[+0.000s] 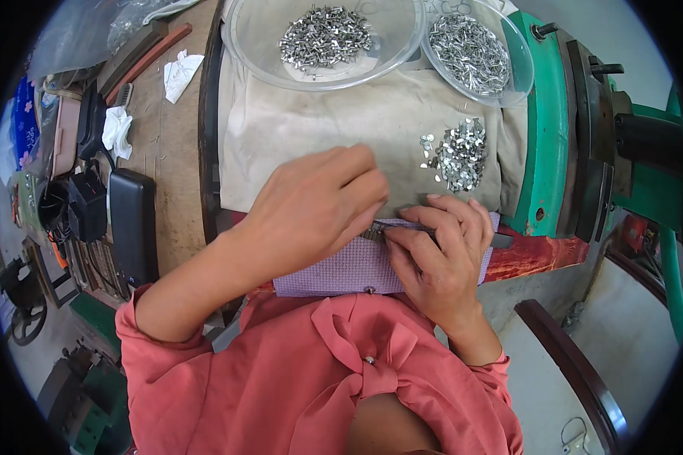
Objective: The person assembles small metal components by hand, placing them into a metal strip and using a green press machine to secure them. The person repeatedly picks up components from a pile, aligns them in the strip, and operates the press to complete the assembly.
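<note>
So, both hands are close together over a purple checked cloth (322, 269) at the near edge of the bench (176, 144). The thing being worked on, a dark slim strip (372, 233) with what look like little ridges along it, sits between them, just above that cloth. Right hand (442, 262) has its fingers bent and nearly closed, thumb and index finger pinched onto the strip's right end. Left hand (319, 203) is curled with the fingers bunched at the left end, but its tips are hidden, so I can't tell how far open they are or whether they've got hold of anything.

Just past the hands there's a beige cloth (296, 136) with a loose heap of flat shiny bits (461, 157) off to the right. Further back, a big clear tub (326, 85) holds short metal pieces (326, 39), and right beside it a smaller clear bowl (478, 97) is loaded with thin silvery ones (469, 54). Green metal frame (550, 144) stands on the right.
</note>
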